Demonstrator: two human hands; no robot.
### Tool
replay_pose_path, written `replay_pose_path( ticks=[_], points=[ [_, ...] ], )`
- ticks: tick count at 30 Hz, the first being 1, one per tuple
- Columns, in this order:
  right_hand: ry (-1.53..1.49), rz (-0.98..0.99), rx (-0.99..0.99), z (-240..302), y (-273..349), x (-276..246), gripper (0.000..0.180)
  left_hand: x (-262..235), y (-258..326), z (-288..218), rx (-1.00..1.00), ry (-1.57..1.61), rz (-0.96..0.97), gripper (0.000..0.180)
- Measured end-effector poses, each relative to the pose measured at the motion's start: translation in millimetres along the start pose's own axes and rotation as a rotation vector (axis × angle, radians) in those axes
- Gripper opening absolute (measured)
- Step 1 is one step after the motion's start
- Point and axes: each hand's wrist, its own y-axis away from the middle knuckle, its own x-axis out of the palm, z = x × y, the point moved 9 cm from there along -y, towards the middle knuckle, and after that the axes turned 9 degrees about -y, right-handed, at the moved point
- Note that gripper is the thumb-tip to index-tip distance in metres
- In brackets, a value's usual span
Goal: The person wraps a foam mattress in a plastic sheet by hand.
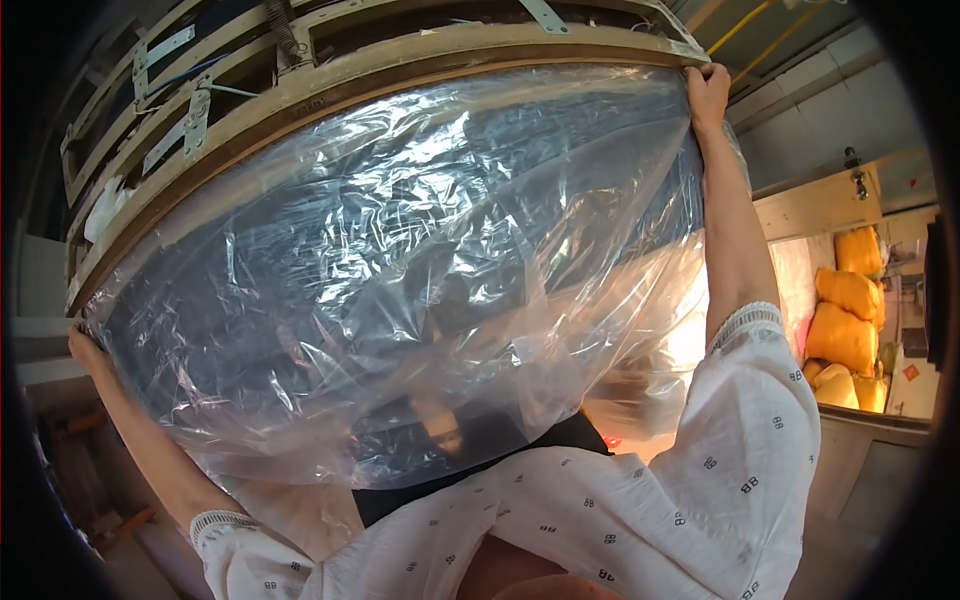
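A: Where are the hands, and what have they got?

B: Both are spread wide on one big thing, a dark cushion (400,270) in a clear plastic bag (560,350). The left hand (88,352) grips the cushion's lower left end; the right hand (708,92) hooks over its upper right corner, fingers curled on the edge.

A: Why so far apart?

B: As I judge it, the cushion is long and bulky, so a grip at each end keeps it level and off the body. It's raised in front of the chest, pressed close under a wooden frame (300,95).

A: What's the frame like?

B: Pale timber rails, just above the cushion, with metal brackets (190,125) and a coil spring (282,35) fixed on. It looks like furniture seen from beneath.

A: And the materials?

B: The bag is thin, glossy and crinkled, hanging loose below the cushion. The cushion looks dark blue-grey and smooth. Well right of it sit stuffed yellow sacks (845,335).
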Motion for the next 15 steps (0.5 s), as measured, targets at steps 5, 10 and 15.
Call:
replay_pose_path(
  ticks=[5, 10, 15],
  points=[
    [-0.021, 0.019, 0.02, -7.5, -2.0, -7.6, 0.03, 5.7, 10.7, -2.5, -0.016, 0.169, -0.119, 0.048],
    [0.051, 0.023, -0.083, 42.7, 13.3, -11.7, 0.025, -16.9, 26.0, -30.4, 0.133, -0.317, 0.206, 0.053],
    [0.322, 0.416, -0.257, 96.1, 79.3, -61.7, 0.023, -104.0, 46.6, -39.5, -0.082, -0.203, 0.14, 0.052]
  ],
)
